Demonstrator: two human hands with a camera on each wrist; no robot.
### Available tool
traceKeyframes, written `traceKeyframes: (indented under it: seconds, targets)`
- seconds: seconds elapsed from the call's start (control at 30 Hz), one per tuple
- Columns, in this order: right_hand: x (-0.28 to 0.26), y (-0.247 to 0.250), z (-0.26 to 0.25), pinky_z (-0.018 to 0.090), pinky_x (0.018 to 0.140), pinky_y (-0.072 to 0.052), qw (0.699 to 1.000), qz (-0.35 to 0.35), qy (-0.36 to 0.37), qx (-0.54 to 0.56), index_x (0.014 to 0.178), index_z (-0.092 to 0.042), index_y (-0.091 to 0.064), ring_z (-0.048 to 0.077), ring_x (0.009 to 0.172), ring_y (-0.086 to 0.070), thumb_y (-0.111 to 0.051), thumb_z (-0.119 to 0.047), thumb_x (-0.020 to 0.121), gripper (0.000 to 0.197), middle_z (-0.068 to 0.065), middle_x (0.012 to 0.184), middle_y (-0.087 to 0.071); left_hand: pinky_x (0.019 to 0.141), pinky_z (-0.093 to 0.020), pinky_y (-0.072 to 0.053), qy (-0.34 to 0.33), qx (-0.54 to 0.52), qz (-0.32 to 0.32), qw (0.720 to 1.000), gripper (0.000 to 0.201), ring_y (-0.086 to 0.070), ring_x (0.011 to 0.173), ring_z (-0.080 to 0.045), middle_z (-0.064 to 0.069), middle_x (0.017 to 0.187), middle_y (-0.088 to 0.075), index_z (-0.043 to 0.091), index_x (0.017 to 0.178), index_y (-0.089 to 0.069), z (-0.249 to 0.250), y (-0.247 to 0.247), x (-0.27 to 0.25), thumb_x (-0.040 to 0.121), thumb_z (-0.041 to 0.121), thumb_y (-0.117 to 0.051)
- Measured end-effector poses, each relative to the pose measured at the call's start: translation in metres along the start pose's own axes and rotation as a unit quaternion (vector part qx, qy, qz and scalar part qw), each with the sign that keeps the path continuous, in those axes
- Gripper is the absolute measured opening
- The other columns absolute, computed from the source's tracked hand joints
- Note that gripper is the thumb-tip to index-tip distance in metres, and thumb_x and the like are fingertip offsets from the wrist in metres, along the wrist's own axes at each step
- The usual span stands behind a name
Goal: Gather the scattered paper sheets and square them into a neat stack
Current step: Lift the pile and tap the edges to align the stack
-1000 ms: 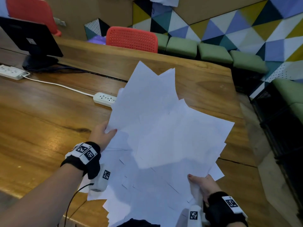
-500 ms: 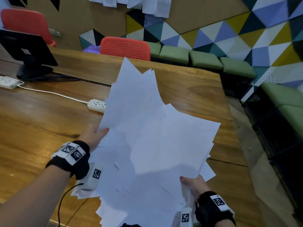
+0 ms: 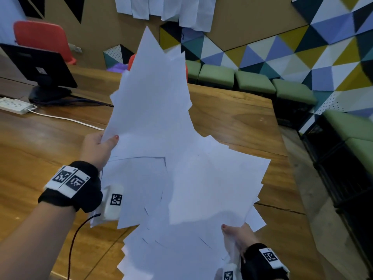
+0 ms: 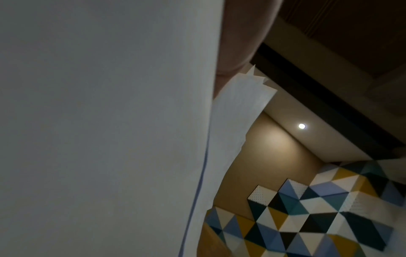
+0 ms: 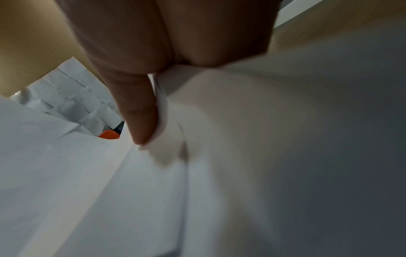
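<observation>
A ragged, fanned bundle of white paper sheets [image 3: 171,158] is held up above the wooden table [image 3: 232,122], its corners jutting out at many angles. My left hand [image 3: 101,146] pinches the bundle's left edge, thumb on top. At the lower right corner my right hand [image 3: 236,235] pinches the sheets, thumb over the top sheet. In the left wrist view the paper sheets [image 4: 98,121] fill most of the frame. The right wrist view shows my thumb [image 5: 136,107] pressed on the sheets [image 5: 263,156].
Two white power strips [image 3: 14,105] and their cable lie on the table at left, beside a black monitor [image 3: 40,67]. Red chairs [image 3: 40,37] and green stools [image 3: 254,82] stand beyond the table. More paper hangs on the far wall [image 3: 167,9].
Both hands have lifted the bundle and tilted it more upright; its top corner now reaches up over the far red chair and hides the nearer power strip.
</observation>
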State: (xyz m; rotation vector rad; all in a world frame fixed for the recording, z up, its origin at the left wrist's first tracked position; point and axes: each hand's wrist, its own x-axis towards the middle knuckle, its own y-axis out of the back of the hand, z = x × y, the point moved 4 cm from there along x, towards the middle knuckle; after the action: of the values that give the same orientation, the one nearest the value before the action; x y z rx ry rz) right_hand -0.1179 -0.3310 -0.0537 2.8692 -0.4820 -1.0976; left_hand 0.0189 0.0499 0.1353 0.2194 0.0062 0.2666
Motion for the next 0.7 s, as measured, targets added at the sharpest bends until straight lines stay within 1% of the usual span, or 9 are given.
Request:
traceKeyframes:
  seconds: [0.03, 0.1, 0.17, 0.2, 0.27, 0.33, 0.4, 0.53, 0.7]
  targets:
    - [0.001, 0.000, 0.001, 0.042, 0.084, -0.050, 1.000, 0.002, 0.001, -0.005, 0.104, 0.011, -0.059, 0.038, 0.092, -0.063, -0.065, 0.008, 0.078, 0.027, 0.022, 0.096, -0.067, 0.075, -0.025, -0.044, -0.015, 0.002, 0.010, 1.000, 0.028, -0.058, 0.095, -0.025, -0.007, 0.106, -0.061, 0.007, 0.118, -0.059, 0.009, 0.002, 0.001, 0.093, 0.009, -0.049]
    - [0.001, 0.001, 0.000, 0.045, 0.093, -0.047, 1.000, 0.005, 0.004, -0.015, 0.104, 0.009, -0.060, 0.041, 0.099, -0.061, -0.066, 0.007, 0.078, 0.027, 0.020, 0.094, -0.067, 0.077, -0.029, -0.044, -0.055, 0.002, 0.015, 0.998, 0.022, -0.058, 0.092, -0.026, -0.009, 0.101, -0.062, 0.013, 0.110, -0.062, 0.025, 0.005, 0.002, 0.093, 0.010, -0.049]
    - [0.001, 0.001, 0.000, 0.045, 0.096, -0.045, 1.000, 0.000, 0.005, -0.023, 0.096, 0.003, -0.061, 0.040, 0.100, -0.060, -0.066, 0.005, 0.078, 0.019, 0.017, 0.093, -0.067, 0.077, -0.032, -0.044, -0.084, -0.009, 0.015, 0.996, 0.017, -0.058, 0.089, -0.025, -0.009, 0.096, -0.063, 0.014, 0.103, -0.062, 0.039, 0.004, 0.002, 0.092, 0.010, -0.049]
    - [0.000, 0.001, 0.000, 0.044, 0.096, -0.044, 1.000, -0.002, 0.005, -0.027, 0.093, 0.000, -0.061, 0.039, 0.099, -0.059, -0.066, 0.004, 0.079, 0.015, 0.017, 0.092, -0.066, 0.074, -0.029, -0.045, -0.091, -0.020, 0.014, 0.996, 0.016, -0.059, 0.086, -0.022, -0.005, 0.093, -0.064, 0.013, 0.103, -0.061, 0.044, 0.003, 0.001, 0.092, 0.009, -0.049]
    - [-0.002, 0.000, -0.002, 0.046, 0.097, -0.045, 1.000, -0.002, 0.003, -0.030, 0.095, 0.002, -0.061, 0.040, 0.098, -0.060, -0.066, 0.004, 0.078, 0.017, 0.018, 0.093, -0.067, 0.069, -0.019, -0.048, -0.097, -0.047, 0.006, 0.994, 0.017, -0.063, 0.078, -0.007, 0.007, 0.088, -0.064, 0.012, 0.103, -0.061, 0.053, -0.001, -0.001, 0.092, 0.007, -0.050]
    - [-0.002, 0.000, -0.002, 0.047, 0.096, -0.046, 1.000, -0.001, 0.006, -0.030, 0.096, 0.004, -0.061, 0.040, 0.097, -0.060, -0.066, 0.004, 0.078, 0.019, 0.019, 0.092, -0.066, 0.071, -0.017, -0.050, -0.095, -0.080, -0.019, 0.992, 0.019, -0.066, 0.076, 0.002, 0.016, 0.086, -0.068, 0.018, 0.096, -0.064, 0.059, -0.006, -0.004, 0.092, 0.006, -0.050]
    - [-0.006, 0.000, -0.004, 0.042, 0.089, -0.047, 0.999, -0.002, 0.008, -0.035, 0.091, 0.000, -0.060, 0.038, 0.093, -0.059, -0.067, 0.004, 0.078, 0.014, 0.017, 0.088, -0.065, 0.069, -0.015, -0.052, -0.081, -0.111, -0.044, 0.990, 0.024, -0.068, 0.077, 0.002, 0.020, 0.077, -0.073, 0.024, 0.091, -0.064, 0.062, -0.012, -0.007, 0.092, 0.005, -0.049]
    - [-0.006, 0.000, -0.005, 0.035, 0.074, -0.047, 1.000, -0.002, 0.012, -0.022, 0.089, 0.002, -0.059, 0.032, 0.080, -0.059, -0.074, 0.002, 0.068, 0.026, 0.012, 0.080, -0.064, 0.067, -0.015, -0.054, -0.078, -0.148, -0.086, 0.982, 0.025, -0.069, 0.075, 0.000, 0.020, 0.075, -0.073, 0.020, 0.091, -0.062, 0.072, -0.028, -0.019, 0.092, 0.001, -0.047]
    - [-0.005, -0.001, -0.002, 0.041, 0.090, -0.046, 1.000, -0.004, 0.012, -0.027, 0.086, -0.001, -0.059, 0.035, 0.090, -0.060, -0.075, -0.012, 0.056, 0.036, 0.012, 0.082, -0.064, 0.073, -0.022, -0.057, -0.065, -0.203, -0.110, 0.971, 0.022, -0.071, 0.076, -0.006, 0.013, 0.079, -0.075, 0.016, 0.095, -0.063, 0.083, -0.037, -0.027, 0.091, 0.001, -0.048]
